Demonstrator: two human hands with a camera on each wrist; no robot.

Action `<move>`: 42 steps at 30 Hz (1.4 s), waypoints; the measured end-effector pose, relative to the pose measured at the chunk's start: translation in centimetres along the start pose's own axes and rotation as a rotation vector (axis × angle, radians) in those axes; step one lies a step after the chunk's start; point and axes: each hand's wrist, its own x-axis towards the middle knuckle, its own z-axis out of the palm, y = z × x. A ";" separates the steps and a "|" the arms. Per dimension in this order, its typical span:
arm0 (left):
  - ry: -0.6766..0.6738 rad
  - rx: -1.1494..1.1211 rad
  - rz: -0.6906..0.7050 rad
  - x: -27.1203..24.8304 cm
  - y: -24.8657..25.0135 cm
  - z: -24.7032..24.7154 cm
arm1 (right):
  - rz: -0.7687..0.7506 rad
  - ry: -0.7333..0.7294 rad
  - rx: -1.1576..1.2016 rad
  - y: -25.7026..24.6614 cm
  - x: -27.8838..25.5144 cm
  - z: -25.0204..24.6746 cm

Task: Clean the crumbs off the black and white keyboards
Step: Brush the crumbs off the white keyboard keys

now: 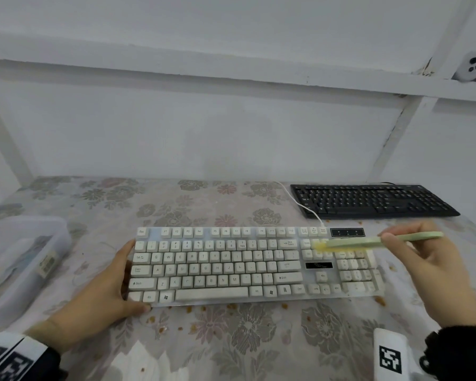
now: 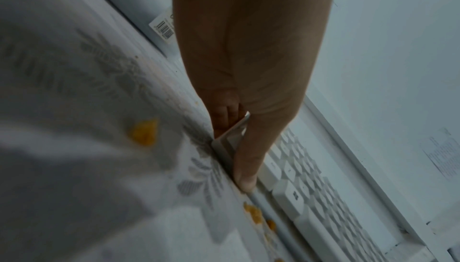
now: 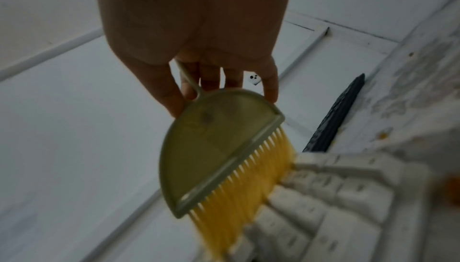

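Observation:
The white keyboard [image 1: 253, 266] lies across the middle of the floral table. My left hand [image 1: 118, 279] grips its left end, with the thumb [image 2: 246, 177] along the front edge and the fingers [image 2: 224, 116] curled round the side. My right hand [image 1: 396, 235] pinches the handle of a green brush [image 1: 368, 240] [image 3: 219, 148]. Its yellow bristles [image 3: 244, 197] touch the keys between the main block and the number pad. The black keyboard [image 1: 368, 200] [image 3: 336, 114] lies at the back right, untouched. Orange crumbs [image 1: 231, 306] [image 2: 144, 132] are scattered on the cloth along the white keyboard's front edge.
A clear plastic box [image 1: 19, 259] stands at the left edge of the table. The white keyboard's cable [image 1: 300, 204] runs back past the black keyboard's left end. A white wall closes the back, with a shelf above holding a small white gadget [image 1: 474, 67].

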 end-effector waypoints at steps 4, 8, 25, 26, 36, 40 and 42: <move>-0.014 0.012 -0.019 0.1 0.0 0.0 | 0.043 0.094 -0.134 1.0 0.6 -0.7; -0.007 0.015 -0.023 0.2 -0.1 0.1 | 0.044 0.115 -0.110 0.8 0.5 -0.9; 0.001 0.035 -0.038 0.0 -0.5 -0.1 | -0.076 -0.247 -0.041 -10.4 -7.9 14.4; 0.004 0.027 -0.031 -0.1 -0.4 -0.1 | -0.100 -0.296 -0.050 -10.8 -8.5 15.9; -0.020 0.003 0.133 0.2 -0.1 0.2 | -0.297 -0.414 -0.256 -13.4 -12.0 22.3; -0.025 -0.043 0.034 -0.1 -0.6 0.2 | -0.258 -0.320 -0.299 -11.6 -11.4 20.7; -0.024 -0.037 0.023 -0.1 -0.6 0.2 | -0.244 -0.225 -0.294 -11.4 -11.2 20.3</move>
